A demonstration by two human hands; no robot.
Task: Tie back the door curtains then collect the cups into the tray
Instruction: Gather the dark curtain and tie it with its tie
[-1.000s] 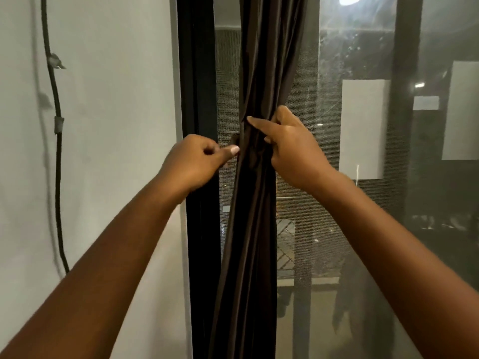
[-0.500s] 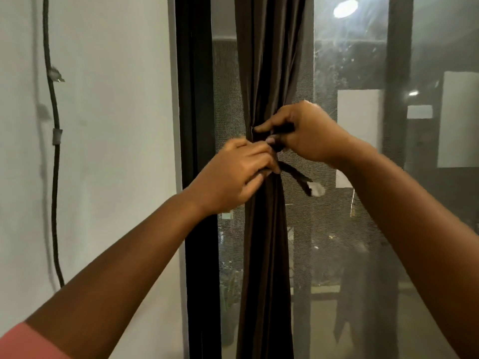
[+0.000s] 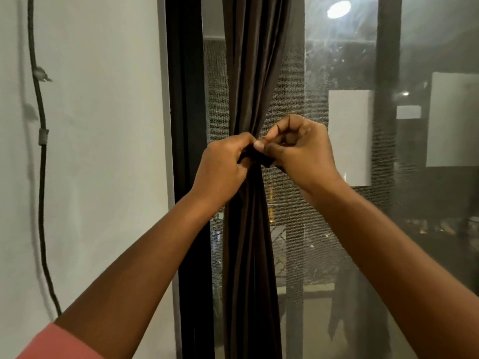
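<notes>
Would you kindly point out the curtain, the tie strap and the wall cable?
curtain (image 3: pixel 252 73): head view, gathered folds above the hands.
tie strap (image 3: pixel 255 154): head view, dark band between the thumbs.
wall cable (image 3: pixel 41 190): head view, mid-run.

One curtain (image 3: pixel 255 73) — two hands — left hand (image 3: pixel 223 169), right hand (image 3: pixel 298 151)

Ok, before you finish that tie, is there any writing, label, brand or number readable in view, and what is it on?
None: nothing in this view can be read.
The white panels seen in the glass door are blank.
The dark curtain and the dark tie strip, pinched between the left hand and right hand, show no tag or print.
The cable on the wall and its clips carry no visible marking.
</notes>
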